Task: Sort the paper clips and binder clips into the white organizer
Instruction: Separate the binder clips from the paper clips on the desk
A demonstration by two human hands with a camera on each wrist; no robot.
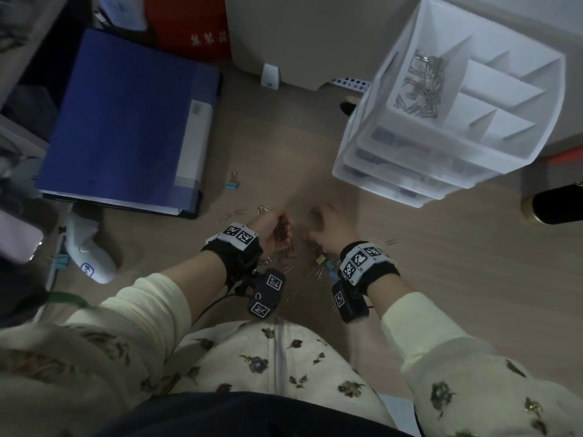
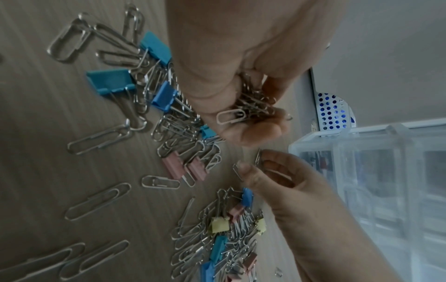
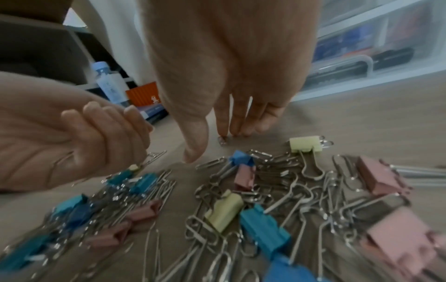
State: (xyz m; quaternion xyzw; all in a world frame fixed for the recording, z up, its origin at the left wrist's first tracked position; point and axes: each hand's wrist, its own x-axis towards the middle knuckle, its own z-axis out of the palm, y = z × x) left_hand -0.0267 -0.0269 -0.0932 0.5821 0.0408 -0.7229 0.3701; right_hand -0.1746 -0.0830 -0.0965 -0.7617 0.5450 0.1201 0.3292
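The white organizer (image 1: 394, 74) stands at the far right, with several silver paper clips (image 1: 422, 86) in its left top compartment. A mixed pile of paper clips and blue, pink and yellow binder clips (image 3: 265, 190) lies on the wooden table in front of me. My left hand (image 1: 274, 230) is curled round a bunch of paper clips (image 2: 253, 106), just above the pile. My right hand (image 3: 217, 137) reaches down beside it. Its straight fingertips (image 3: 233, 131) touch the table at a small paper clip (image 3: 222, 141), and the thumb stands apart.
A blue binder folder (image 1: 126, 121) lies at the left, with a lone blue binder clip (image 1: 232, 182) and loose paper clips near it. A white device (image 1: 91, 257) sits at the near left and a black cylinder (image 1: 555, 206) at the right edge. The organizer's clear drawers (image 1: 394, 171) face me.
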